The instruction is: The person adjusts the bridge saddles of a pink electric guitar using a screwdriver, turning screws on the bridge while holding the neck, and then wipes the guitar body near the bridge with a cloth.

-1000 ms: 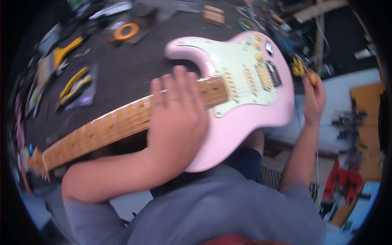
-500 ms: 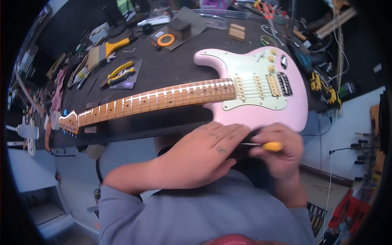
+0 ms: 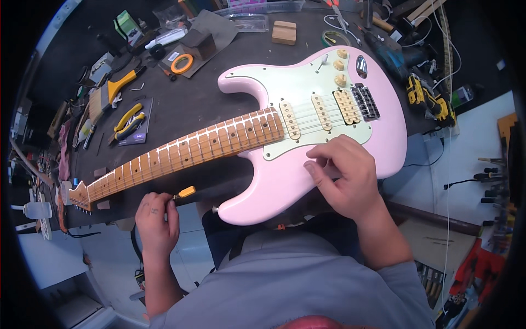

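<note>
A pink electric guitar (image 3: 383,148) with a pale green pickguard (image 3: 296,88) lies across the bench. Its maple neck (image 3: 181,148) points left. Near the bench's front edge, below the neck, my left hand (image 3: 156,216) is closed on a small screwdriver (image 3: 186,192). The yellow handle juts out to the right of my fingers, and the blade is hidden. Over the guitar's lower body, my right hand (image 3: 348,172) is loosely curled, thumb and index finger apart, with nothing visible between them. I cannot tell whether it touches the pink finish.
Beyond the neck lie yellow-handled pliers (image 3: 129,122), a wide brush (image 3: 112,90) and a roll of orange tape (image 3: 182,63). A wooden block (image 3: 284,33) sits at the back. To the right are a yellow power tool (image 3: 427,98) and a blue drill (image 3: 392,57).
The screwdriver passed from my right hand to my left, which moved left to below the neck. My right hand rose over the guitar body. The guitar now sits lower and further left in view.
</note>
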### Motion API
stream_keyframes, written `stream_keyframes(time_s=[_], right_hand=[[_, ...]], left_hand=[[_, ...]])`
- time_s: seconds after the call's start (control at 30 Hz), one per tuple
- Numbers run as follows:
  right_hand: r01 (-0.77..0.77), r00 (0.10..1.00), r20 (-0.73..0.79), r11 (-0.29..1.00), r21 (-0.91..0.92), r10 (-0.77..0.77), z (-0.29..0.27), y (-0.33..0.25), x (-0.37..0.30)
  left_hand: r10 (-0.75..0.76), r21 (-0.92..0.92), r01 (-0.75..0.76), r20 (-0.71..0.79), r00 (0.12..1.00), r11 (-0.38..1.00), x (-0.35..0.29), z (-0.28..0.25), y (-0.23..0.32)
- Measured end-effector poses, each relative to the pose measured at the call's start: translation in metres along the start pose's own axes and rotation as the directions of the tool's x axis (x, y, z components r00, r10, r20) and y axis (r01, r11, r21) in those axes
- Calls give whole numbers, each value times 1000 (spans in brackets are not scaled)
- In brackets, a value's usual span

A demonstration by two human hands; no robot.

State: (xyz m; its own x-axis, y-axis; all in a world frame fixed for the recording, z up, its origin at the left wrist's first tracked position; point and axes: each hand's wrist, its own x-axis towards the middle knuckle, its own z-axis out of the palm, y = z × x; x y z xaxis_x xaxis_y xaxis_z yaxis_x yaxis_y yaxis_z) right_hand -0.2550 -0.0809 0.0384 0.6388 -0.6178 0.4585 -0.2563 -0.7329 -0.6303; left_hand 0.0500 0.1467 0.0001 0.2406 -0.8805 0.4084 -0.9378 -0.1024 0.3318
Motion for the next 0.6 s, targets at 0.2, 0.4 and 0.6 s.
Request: stream_keyframes(time_s=[0.2,0.4,0.6], right_hand=[[-109,994,-11,994,-5,109,5,6,23],[7,999,53,959,-285,8,4,26,63],[-25,973,202,917,-399,115,12,18,79]], left_hand=[[224,352,-125,-255,941,927,-15,61,-44],[268,396,-151,-258,928,906,-23,66,-56],[202,376,-103,-235,951,921,-32,66,-59]])
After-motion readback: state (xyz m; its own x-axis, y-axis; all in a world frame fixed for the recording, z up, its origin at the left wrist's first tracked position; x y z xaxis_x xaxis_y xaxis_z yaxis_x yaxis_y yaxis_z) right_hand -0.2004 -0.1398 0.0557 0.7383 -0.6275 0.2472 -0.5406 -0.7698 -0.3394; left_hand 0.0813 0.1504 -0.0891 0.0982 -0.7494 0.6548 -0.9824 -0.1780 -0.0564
